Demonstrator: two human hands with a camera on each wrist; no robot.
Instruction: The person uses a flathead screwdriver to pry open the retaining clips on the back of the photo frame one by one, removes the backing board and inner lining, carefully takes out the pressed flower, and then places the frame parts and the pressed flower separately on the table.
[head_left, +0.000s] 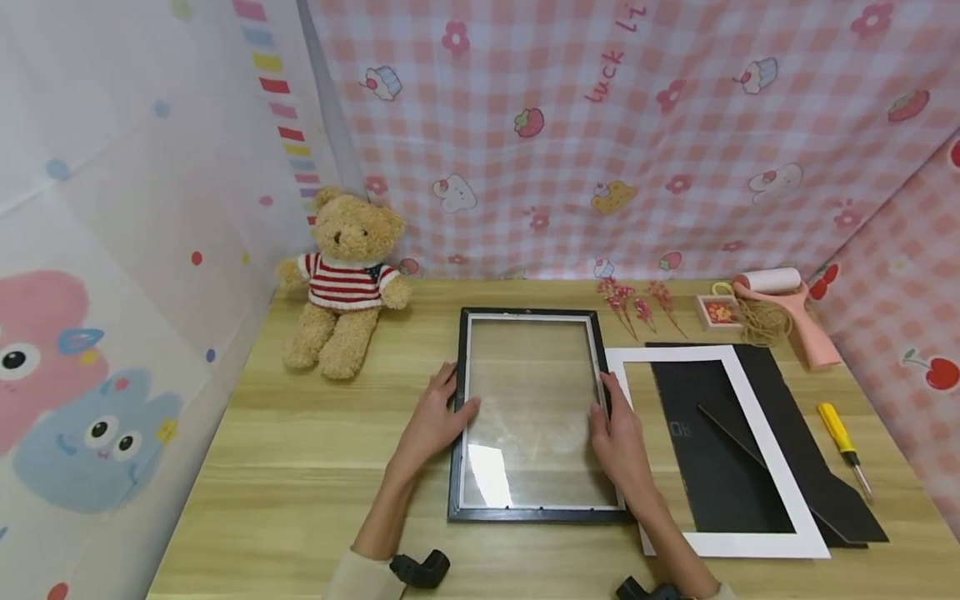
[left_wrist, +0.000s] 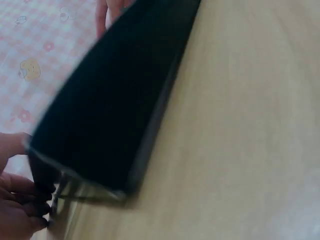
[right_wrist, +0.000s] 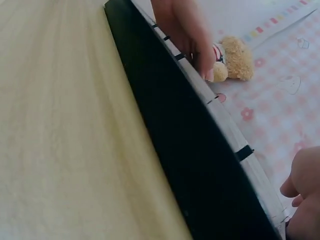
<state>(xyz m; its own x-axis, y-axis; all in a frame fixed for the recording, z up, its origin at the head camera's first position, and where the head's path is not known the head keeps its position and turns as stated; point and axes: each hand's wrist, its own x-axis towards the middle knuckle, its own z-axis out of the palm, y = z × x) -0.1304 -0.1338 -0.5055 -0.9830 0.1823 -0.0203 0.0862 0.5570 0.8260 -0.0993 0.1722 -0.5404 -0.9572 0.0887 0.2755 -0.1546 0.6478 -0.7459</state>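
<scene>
A black picture frame (head_left: 529, 317) with a glass pane (head_left: 532, 392) lies face down on the wooden table (head_left: 300, 467). My left hand (head_left: 442, 408) holds its left rail, thumb on the inner edge and fingers on the outer side. My right hand (head_left: 611, 417) grips the right rail the same way. In the left wrist view the frame's dark side (left_wrist: 115, 100) fills the middle, with my left fingers (left_wrist: 17, 200) curled at its corner. The right wrist view shows the frame's edge (right_wrist: 185, 150), my right fingers (right_wrist: 305, 185) low right and my left hand (right_wrist: 185, 30) across it.
Right of the frame lie a white mat (head_left: 757, 433) over a black backing board (head_left: 720, 450), and a yellow screwdriver (head_left: 843, 442). A pink lint roller (head_left: 787, 308), twine (head_left: 761, 321), a small box (head_left: 718, 312) and dried flowers (head_left: 633, 304) sit at the back. A teddy bear (head_left: 345, 279) sits back left.
</scene>
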